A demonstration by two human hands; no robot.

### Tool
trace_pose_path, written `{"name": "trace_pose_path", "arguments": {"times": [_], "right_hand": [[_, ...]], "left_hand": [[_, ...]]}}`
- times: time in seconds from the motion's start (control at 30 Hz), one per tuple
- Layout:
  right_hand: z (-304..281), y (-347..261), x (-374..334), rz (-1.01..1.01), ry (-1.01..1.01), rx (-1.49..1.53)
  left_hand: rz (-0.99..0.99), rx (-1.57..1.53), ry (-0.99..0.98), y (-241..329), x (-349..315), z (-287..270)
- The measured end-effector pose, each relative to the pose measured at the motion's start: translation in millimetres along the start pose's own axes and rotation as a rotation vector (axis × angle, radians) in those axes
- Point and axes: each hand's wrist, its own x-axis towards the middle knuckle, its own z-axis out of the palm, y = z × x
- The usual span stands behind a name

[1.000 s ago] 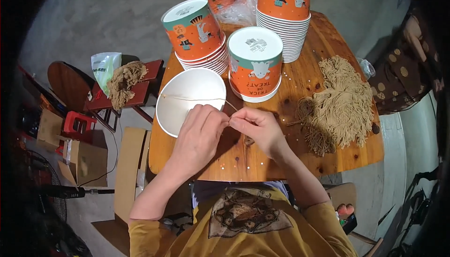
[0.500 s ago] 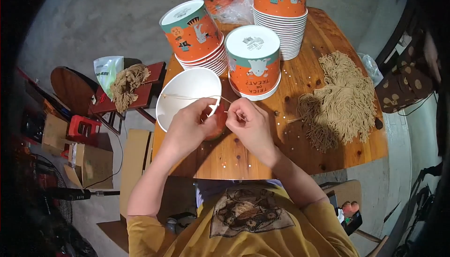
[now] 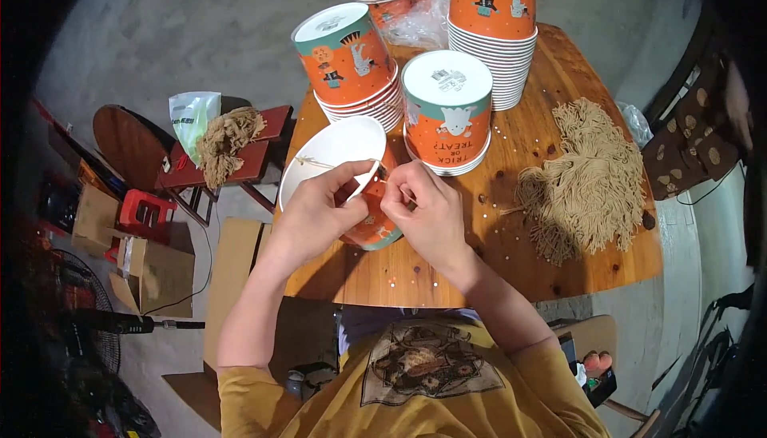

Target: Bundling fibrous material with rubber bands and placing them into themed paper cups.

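Your left hand [image 3: 319, 210] is pinching the string [image 3: 315, 163] across the tilted paper cup [image 3: 339, 150] (mouth facing far-left); right hand [image 3: 427, 206] sits just right of it, fingertips closed on the string end.

I see brown cardboard boxes [image 3: 148, 270] on the floor left of the surface; a green-white plastic bag [image 3: 192, 114] on the red stool [image 3: 248, 158].

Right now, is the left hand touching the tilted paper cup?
Touching. The head view shows the left hand lying over the tilted paper cup, its fingers on the rim, with no gap.
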Motion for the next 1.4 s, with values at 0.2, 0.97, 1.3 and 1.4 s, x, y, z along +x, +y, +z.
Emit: {"name": "trace_pose_path", "arguments": {"times": [0.2,0.97,1.3,1.4], "right_hand": [[1,0,2,-0.027,-0.003,-0.094],[-28,6,-12,0.065,-0.01,-0.129],[-75,9,0,0.262,-0.41,-0.053],[-84,6,4,0.382,-0.469,-0.048]], "left_hand": [[-0.036,0.053,0.005,10,0,1],[0.136,-0.016,-0.239,-26,39,30],[0.076,-0.193,-0.132,-18,37,32],[-0.035,-0.342,-0.113,-6,34,27]]}}
